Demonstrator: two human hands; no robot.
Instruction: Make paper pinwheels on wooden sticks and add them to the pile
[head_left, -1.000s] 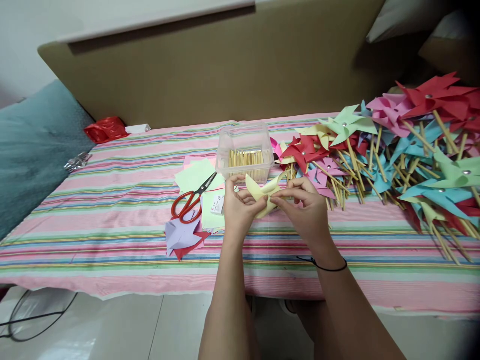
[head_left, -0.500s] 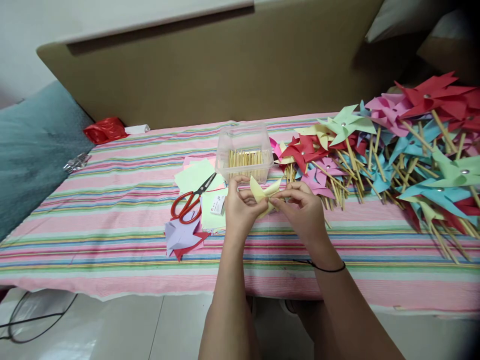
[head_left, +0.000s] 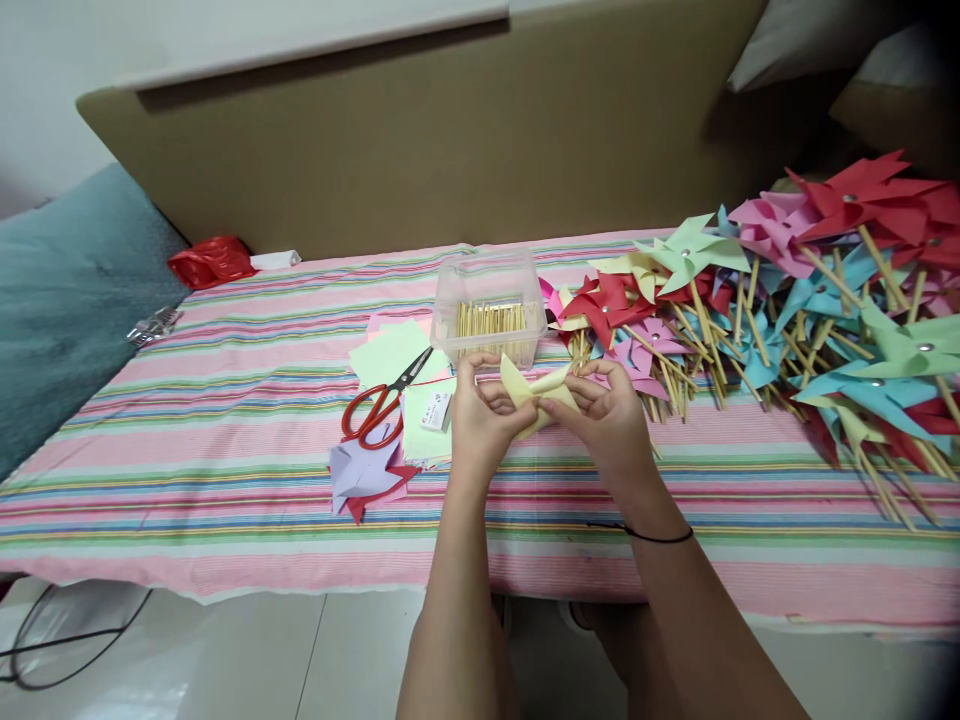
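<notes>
A pale yellow paper pinwheel (head_left: 551, 392) with bent-in blades is held up between my two hands. My left hand (head_left: 486, 412) pinches it from the left, thumb close to its centre. From the other side my right hand (head_left: 606, 415) grips it, its thumb near the centre and its fingers curled behind the right blade. No stick shows on this pinwheel. Just behind it stands a clear plastic box (head_left: 489, 270) with many short wooden sticks (head_left: 491, 318) inside. Red-handled scissors (head_left: 373, 410) lie left of my left hand, across sheets of coloured paper (head_left: 382, 352).
A small white box (head_left: 436, 410) sits on the paper. Folded purple paper (head_left: 364, 470) lies nearer me, over red paper. Finished pinwheels on sticks (head_left: 690, 255) are heaped at the right. A red plastic bag (head_left: 212, 262) lies far left on the striped cloth (head_left: 247, 420).
My right thumb and fingers have shifted on the yellow pinwheel, and its right blade now lies lower and flatter. My left hand has hardly moved.
</notes>
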